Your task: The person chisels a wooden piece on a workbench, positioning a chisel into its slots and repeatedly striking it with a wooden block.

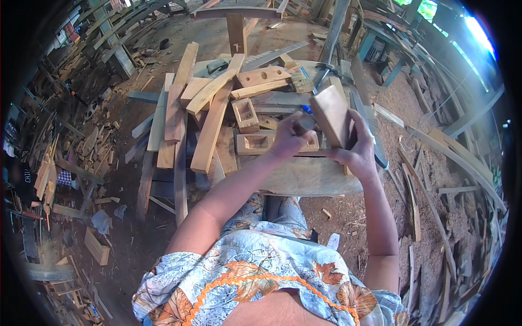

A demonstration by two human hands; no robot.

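Observation:
My right hand (356, 144) grips a wooden block (330, 114), raised and tilted above the worn bench (312, 174). Just left of it, my left hand (291, 133) has curled fingers around a small dark rounded object (304, 123) that I cannot identify. A blue item (306, 108) shows behind that hand. Below and behind my hands lies a pale block with carved recesses (253, 142), and a smaller hollowed block (245, 114) stands to its upper left. A hammer-like tool (326, 70) rests at the back right.
Long boards (211, 122) are heaped across the bench's left and back. An upright post (237, 33) rises beyond it. Scrap wood (92, 163) litters the floor on the left; planks (451, 157) and shavings lie on the right. A person in dark clothing (22, 179) is at the far left edge.

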